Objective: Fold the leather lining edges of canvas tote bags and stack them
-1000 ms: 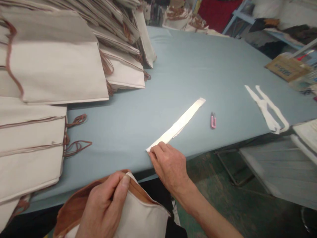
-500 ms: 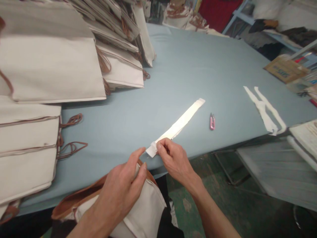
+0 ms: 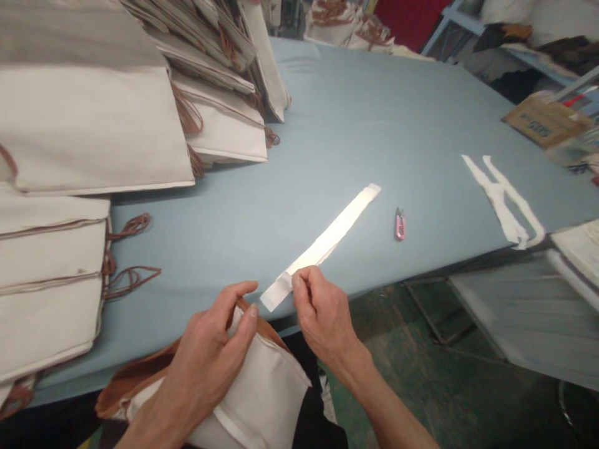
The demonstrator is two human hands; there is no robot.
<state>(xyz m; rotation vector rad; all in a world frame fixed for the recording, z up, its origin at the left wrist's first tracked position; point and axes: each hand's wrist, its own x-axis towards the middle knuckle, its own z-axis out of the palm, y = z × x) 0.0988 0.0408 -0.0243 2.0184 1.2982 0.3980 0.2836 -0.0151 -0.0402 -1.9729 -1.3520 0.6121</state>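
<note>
My left hand (image 3: 206, 346) grips the brown-trimmed edge of a cream fabric bag (image 3: 266, 380) at the near table edge, its thumb and fingers on either side of the trim. Long pale strips (image 3: 339, 234) lie stacked slantwise on the table, just beyond the bag. At their near end my right hand (image 3: 322, 305) is closed in a pinch on the top strip, which curls up beside the fingertips and bares a white piece beneath. Pink thread snips (image 3: 399, 226) rest to the right of the strips, blades pointing away.
Stacks of cream bags (image 3: 103, 125) with brown cords fill the left of the blue-grey table (image 3: 384, 118). Pale scraps (image 3: 503, 199) lie near the right edge. A cardboard box (image 3: 545, 125) sits at the far right, and a grey panel (image 3: 519, 318) stands below the edge.
My right hand has peeled the top strip's near end further back, baring more of the white piece. My left hand and the bag have shifted slightly left.
</note>
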